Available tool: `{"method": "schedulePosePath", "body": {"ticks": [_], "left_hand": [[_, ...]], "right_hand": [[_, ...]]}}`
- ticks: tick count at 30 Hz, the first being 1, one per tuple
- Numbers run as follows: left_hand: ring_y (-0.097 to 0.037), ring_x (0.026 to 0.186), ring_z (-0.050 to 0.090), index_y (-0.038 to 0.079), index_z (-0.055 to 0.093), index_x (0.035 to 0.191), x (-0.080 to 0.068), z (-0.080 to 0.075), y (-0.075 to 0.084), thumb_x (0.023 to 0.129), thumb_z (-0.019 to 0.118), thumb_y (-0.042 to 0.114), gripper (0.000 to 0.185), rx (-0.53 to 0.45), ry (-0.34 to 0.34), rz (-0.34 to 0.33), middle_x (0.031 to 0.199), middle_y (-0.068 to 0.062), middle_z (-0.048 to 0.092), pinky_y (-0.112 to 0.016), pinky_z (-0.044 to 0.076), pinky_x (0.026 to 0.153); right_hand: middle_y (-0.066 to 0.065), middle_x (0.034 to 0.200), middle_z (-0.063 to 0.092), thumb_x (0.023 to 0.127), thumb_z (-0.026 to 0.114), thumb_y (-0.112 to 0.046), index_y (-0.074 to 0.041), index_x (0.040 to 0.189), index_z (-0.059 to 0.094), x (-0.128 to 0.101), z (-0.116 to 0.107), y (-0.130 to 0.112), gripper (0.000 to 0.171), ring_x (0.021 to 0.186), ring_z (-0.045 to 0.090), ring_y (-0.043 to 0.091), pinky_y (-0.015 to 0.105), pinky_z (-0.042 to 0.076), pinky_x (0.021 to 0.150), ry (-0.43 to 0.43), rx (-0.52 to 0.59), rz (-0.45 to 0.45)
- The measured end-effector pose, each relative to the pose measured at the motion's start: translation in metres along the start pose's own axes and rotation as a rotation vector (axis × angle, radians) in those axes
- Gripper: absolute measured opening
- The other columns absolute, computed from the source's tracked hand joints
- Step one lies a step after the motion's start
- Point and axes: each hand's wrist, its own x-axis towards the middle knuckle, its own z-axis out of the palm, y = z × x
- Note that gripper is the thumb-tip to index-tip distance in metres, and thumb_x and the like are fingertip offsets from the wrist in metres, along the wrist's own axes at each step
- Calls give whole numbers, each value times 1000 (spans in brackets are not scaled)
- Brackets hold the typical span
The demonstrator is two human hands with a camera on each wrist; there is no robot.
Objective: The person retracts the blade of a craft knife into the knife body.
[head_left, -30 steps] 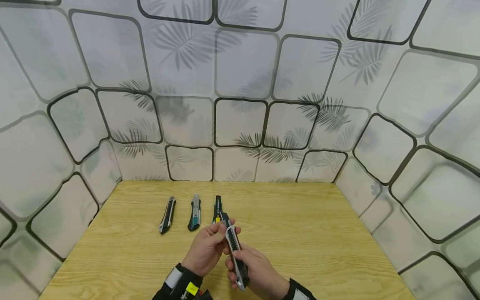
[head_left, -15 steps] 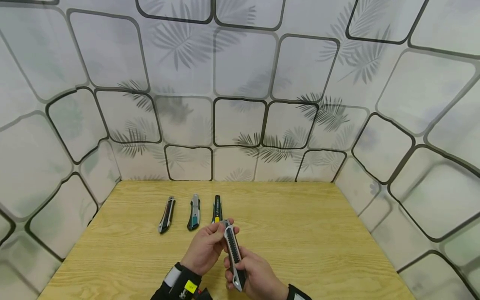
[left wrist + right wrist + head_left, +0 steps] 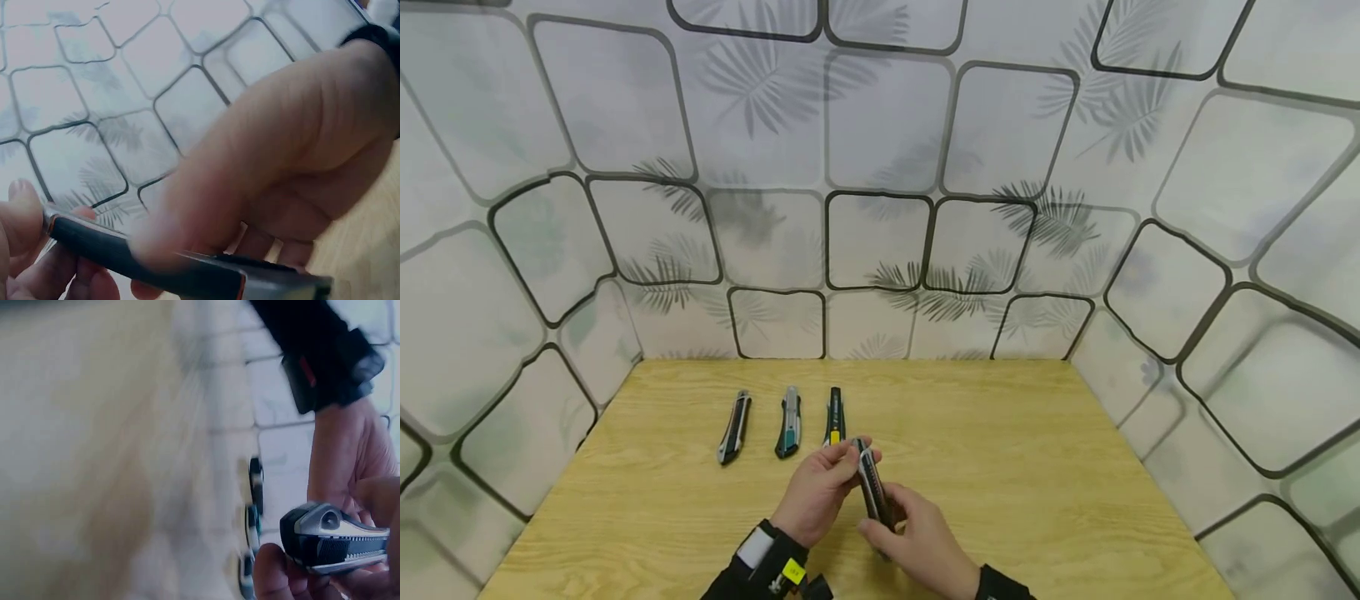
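Both hands hold one black and silver utility knife (image 3: 871, 483) above the wooden table (image 3: 1037, 467), near its front edge. My left hand (image 3: 831, 479) pinches the knife's far tip. My right hand (image 3: 901, 527) wraps around its lower body and hides the near end. In the left wrist view the dark knife body (image 3: 144, 259) runs between both hands' fingers. The right wrist view shows the knife's silver and black butt end (image 3: 334, 537) in my fingers. I see no blade sticking out.
Three more utility knives lie side by side on the table behind the hands: a black and grey one (image 3: 734, 427), a teal and silver one (image 3: 788, 422), and a black and yellow one (image 3: 834, 415). Patterned walls enclose the table on three sides.
My right hand has slid up the knife body and now covers its near end. The knife has turned slightly and looks shorter. The left hand stays at the tip.
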Motion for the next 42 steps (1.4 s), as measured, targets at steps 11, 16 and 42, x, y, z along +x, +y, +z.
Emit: {"method": "schedulePosePath", "body": {"ticks": [11, 16, 42], "left_hand": [[-11, 98, 71, -1, 57, 151, -2, 6, -4, 112, 58, 39, 56, 103, 79, -63, 134, -11, 75, -30, 57, 89], [-13, 97, 71, 0, 62, 146, -4, 6, -7, 113, 55, 42, 54, 158, 67, -116, 125, -10, 78, -32, 58, 87], [-12, 93, 72, -1, 68, 136, 2, 5, -36, 111, 59, 37, 47, 194, -29, -277, 111, -1, 80, -30, 59, 87]], "right_hand": [[3, 102, 71, 96, 81, -31, -7, 121, 68, 29, -33, -5, 37, 79, 66, 13, 26, 54, 61, 79, -196, 32], [7, 95, 70, 96, 81, -33, -3, 116, 67, 61, -56, 2, 38, 74, 66, 15, 30, 57, 60, 180, -230, 114], [0, 56, 58, 85, 81, -24, -11, 65, 60, 150, -77, 49, 32, 45, 53, 13, 24, 40, 43, 328, -526, 253]]}}
